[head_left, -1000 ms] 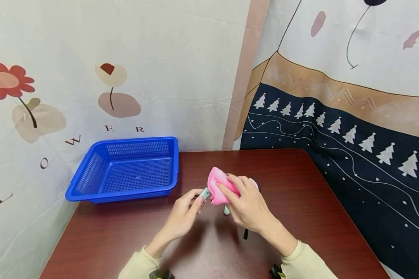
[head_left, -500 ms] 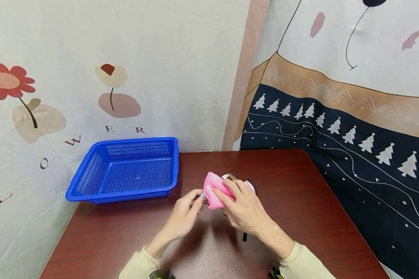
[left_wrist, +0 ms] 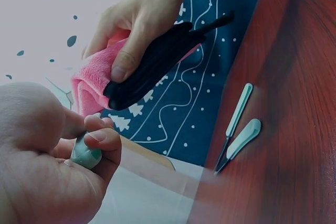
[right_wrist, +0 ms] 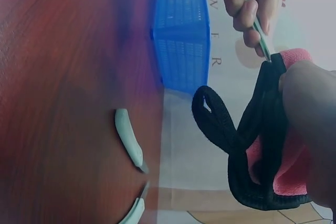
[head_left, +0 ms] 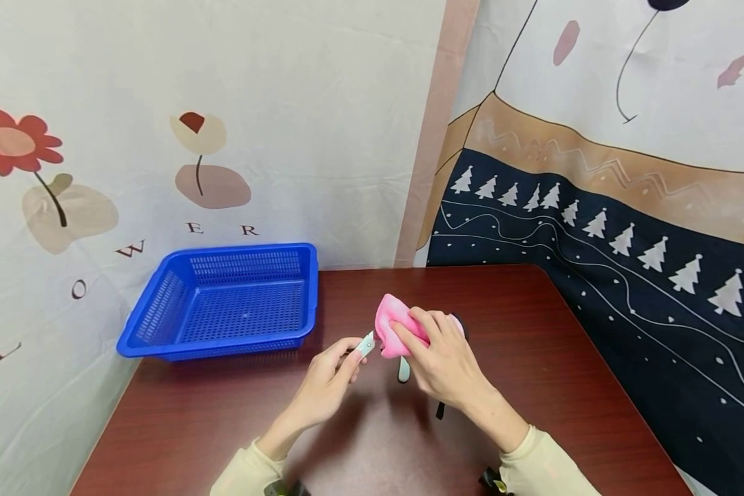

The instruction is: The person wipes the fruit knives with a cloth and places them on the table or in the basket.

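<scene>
Cloth (head_left: 389, 325): pink, fuzzy, black binding along the edge, black loop sticking out of one side. It's bunched, folded over on itself, not flat. Up in the air over the desk (head_left: 514, 337), in my right hand (head_left: 443, 362). Loop hangs clear of the hand, plain in the right wrist view.

Tool (head_left: 366, 345): short, mint-green handle, narrow end pointing toward the cloth. It's in my left hand (head_left: 322, 386), also off the desk. In the right wrist view the narrow end meets the cloth's black binding; can't tell if it touches or just sits in line with it. Tip shape too small to make out.

Fingers: left ones pinch the tool, thumb on top, the rest curled under, palm facing the left wrist camera. Right ones grasp the cloth, thumb on the near face, fingers spread over the top. Hands near each other, not touching. Forearms come in from the near edge and angle inward, pale yellow sleeves (head_left: 552, 465) ending above the wrists.

On the desk below the cloth: straight tool (left_wrist: 240, 109) and curved tool (left_wrist: 245, 139), both mint handles with dark metal ends, lying in a V. Blue basket (head_left: 223, 346) at the far left, perforated walls, well apart from my hands.
</scene>
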`<action>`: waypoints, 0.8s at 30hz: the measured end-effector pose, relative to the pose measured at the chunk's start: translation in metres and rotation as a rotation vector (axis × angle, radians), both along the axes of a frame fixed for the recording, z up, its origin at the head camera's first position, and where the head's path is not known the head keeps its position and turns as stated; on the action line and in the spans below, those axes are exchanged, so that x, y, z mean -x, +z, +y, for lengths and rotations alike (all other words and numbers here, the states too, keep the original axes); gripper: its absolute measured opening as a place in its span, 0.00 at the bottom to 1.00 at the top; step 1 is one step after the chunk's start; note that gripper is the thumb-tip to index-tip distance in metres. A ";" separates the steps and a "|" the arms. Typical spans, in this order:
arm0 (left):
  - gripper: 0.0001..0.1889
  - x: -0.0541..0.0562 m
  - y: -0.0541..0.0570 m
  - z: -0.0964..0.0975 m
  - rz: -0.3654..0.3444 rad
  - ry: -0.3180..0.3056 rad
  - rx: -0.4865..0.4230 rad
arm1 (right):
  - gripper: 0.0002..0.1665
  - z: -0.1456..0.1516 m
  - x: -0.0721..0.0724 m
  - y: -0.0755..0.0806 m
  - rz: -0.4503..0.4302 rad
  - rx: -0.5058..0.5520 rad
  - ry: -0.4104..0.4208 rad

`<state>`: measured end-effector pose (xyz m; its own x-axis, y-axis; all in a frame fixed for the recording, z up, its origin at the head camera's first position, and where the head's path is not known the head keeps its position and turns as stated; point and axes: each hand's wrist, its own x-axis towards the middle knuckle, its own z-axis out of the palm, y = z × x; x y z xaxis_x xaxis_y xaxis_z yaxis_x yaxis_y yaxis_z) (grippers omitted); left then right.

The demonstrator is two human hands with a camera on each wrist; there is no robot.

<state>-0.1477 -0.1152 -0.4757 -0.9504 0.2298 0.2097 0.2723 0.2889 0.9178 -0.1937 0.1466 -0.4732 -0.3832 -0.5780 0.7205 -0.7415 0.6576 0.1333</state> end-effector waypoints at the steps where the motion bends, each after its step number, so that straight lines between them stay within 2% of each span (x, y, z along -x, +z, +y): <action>1: 0.10 0.000 0.000 0.000 -0.006 0.000 -0.001 | 0.25 0.001 0.001 0.000 -0.005 0.001 -0.003; 5: 0.10 -0.001 0.001 -0.001 -0.027 0.002 0.000 | 0.27 0.007 0.004 0.001 -0.021 0.001 -0.021; 11: 0.10 -0.002 0.001 -0.001 -0.027 0.001 -0.007 | 0.37 0.014 0.007 0.004 -0.047 0.006 -0.063; 18: 0.09 -0.002 -0.001 -0.002 -0.024 0.016 0.000 | 0.34 0.029 0.015 0.007 -0.065 0.046 -0.117; 24: 0.09 -0.002 0.002 -0.003 -0.017 0.031 -0.005 | 0.34 0.036 0.016 0.011 -0.067 0.110 -0.117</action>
<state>-0.1457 -0.1185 -0.4740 -0.9606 0.1991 0.1940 0.2472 0.2927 0.9237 -0.2098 0.1824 -0.4620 -0.4924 -0.4457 0.7476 -0.6639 0.7478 0.0085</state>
